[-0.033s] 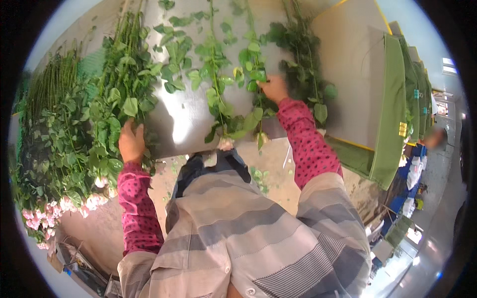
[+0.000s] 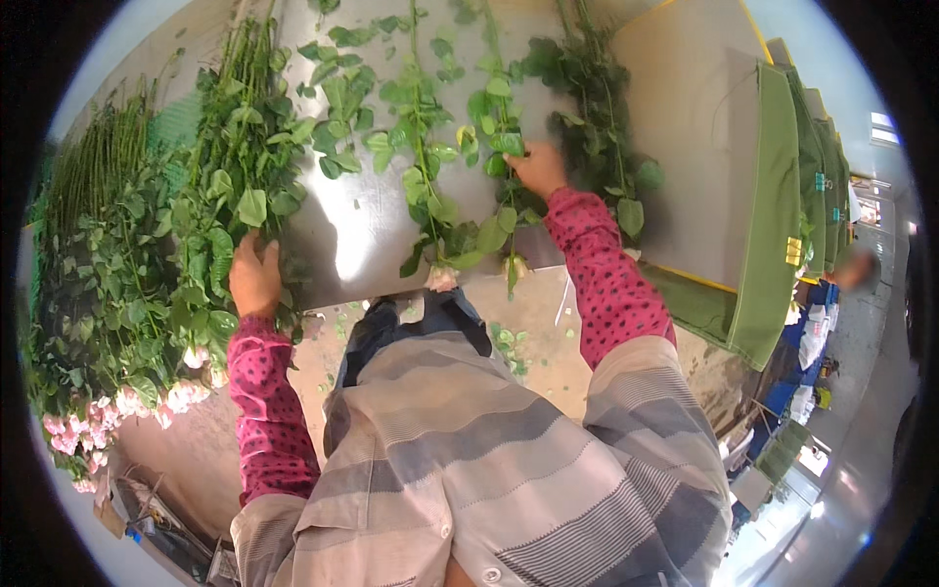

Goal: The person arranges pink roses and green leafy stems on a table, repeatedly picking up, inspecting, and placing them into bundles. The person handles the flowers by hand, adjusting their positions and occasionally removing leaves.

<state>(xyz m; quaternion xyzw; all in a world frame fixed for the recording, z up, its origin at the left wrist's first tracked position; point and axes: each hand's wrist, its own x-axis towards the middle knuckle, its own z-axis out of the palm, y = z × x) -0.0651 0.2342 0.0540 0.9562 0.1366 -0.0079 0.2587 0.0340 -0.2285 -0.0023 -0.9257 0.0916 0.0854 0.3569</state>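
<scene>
My right hand [image 2: 537, 170] pinches the leafy stem of a rose [image 2: 515, 266], whose pale bloom hangs at the table's near edge. Beside it on the left lies another single rose [image 2: 442, 279] with a pale pink head. My left hand [image 2: 256, 278] touches the near right side of a thick bunch of leafy rose stems [image 2: 230, 161]; its thumb and forefinger are apart, and its other fingers are partly hidden. Pink and white blooms [image 2: 132, 399] hang at the near end of the roses on the left.
A shiny metal table [image 2: 342, 230] carries the stems. More dark leafy stems [image 2: 597, 108] lie right of my right hand, beside an upright grey panel [image 2: 699, 166] and green cloth-covered dividers [image 2: 768, 225]. Fallen leaves [image 2: 509, 347] dot the floor. A person [image 2: 858, 269] is far right.
My left hand has shifted very slightly left, and the whole view has moved a little. My right hand keeps its pinch on the rose stem.
</scene>
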